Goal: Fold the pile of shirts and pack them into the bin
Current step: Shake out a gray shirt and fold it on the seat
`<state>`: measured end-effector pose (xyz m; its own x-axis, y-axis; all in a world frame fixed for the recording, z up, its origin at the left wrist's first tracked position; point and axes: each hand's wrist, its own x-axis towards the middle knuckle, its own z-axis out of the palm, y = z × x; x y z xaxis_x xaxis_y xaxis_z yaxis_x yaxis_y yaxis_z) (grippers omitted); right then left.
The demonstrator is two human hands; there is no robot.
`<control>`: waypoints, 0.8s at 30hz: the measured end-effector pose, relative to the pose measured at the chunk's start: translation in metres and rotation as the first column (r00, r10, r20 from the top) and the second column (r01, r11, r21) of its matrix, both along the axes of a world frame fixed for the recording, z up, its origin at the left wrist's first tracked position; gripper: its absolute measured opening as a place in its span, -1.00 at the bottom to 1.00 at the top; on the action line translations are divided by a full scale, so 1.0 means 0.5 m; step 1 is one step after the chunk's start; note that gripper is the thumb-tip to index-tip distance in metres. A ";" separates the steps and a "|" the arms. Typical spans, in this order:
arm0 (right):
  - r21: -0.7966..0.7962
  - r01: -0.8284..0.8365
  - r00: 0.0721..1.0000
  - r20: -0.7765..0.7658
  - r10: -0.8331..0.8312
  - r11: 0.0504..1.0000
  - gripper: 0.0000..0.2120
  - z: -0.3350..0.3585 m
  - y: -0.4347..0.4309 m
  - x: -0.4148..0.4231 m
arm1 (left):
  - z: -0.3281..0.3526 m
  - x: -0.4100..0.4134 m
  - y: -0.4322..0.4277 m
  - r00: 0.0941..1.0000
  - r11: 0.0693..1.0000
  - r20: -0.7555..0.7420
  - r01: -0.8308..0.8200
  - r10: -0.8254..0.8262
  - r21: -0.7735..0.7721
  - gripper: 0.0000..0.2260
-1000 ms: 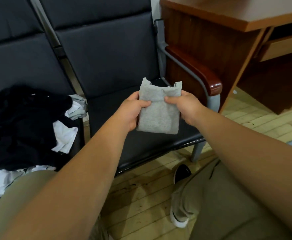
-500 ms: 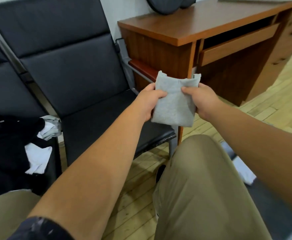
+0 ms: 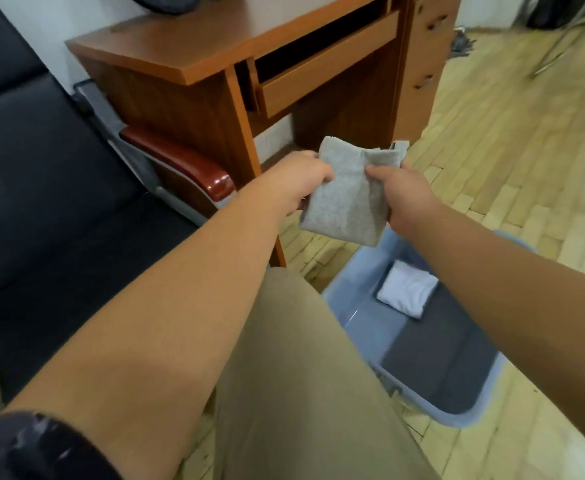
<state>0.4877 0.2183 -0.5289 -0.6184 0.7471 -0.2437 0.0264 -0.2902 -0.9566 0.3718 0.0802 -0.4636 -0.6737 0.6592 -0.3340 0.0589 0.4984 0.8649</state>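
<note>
- Left hand [image 3: 301, 183] and right hand [image 3: 403, 194] each pinch a side of the folded grey shirt [image 3: 348, 199], held in the air.
- Below it, on the floor, the blue bin [image 3: 360, 323] holds a folded white shirt [image 3: 407, 292] and a dark one [image 3: 440, 358].
- A wooden desk [image 3: 187, 39] stands behind.

Two hands are in view, one left hand [image 3: 294, 183] and one right hand [image 3: 405, 195]. There are three folded garments: one grey shirt [image 3: 348, 199], one white shirt [image 3: 405, 292] and one dark grey garment [image 3: 436, 362], the last two inside the single blue bin [image 3: 360, 317]. One wooden desk [image 3: 194, 43] shows two drawer handles [image 3: 436, 22], and there is one red-brown armrest [image 3: 180, 161].
</note>
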 end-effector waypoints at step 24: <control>-0.107 0.037 0.683 0.729 0.053 0.994 -0.60 -0.343 0.267 0.170 | -0.340 0.088 0.291 0.985 0.896 -0.100 0.087 -0.144 -0.435 -0.70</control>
